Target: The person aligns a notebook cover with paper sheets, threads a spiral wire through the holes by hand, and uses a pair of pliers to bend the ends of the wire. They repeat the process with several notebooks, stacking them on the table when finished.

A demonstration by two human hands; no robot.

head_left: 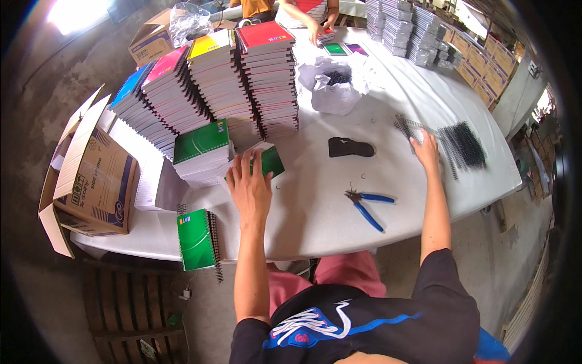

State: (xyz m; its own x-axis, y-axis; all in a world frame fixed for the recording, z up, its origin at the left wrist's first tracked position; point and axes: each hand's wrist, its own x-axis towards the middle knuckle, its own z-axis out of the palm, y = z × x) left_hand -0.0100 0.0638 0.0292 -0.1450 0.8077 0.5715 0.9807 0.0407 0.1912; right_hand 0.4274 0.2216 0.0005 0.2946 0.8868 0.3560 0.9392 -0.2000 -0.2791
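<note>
My left hand [250, 185] grips a green-covered notebook [273, 161] with no coil showing on it, fingers over its top. At the right, my right hand [427, 150] has its fingertips closed on a loose black spiral binding coil [413, 125]. Beside it lies a pile of black spiral coils [462, 145]. Blue-handled cutting pliers [368, 203] rest with their handles spread on the table between my arms. Near the front edge at left lies a green notebook with a black coil [197, 239], the coil's end reaching past the edge.
Tall stacks of spiral notebooks [267, 79] stand at the back left, beside a green-topped stack [203, 148]. An open cardboard box [97, 176] sits at the left edge. A black flat piece [350, 147] and white wrapping [333, 97] lie mid-table. Another person's hands [316, 31] work across the table.
</note>
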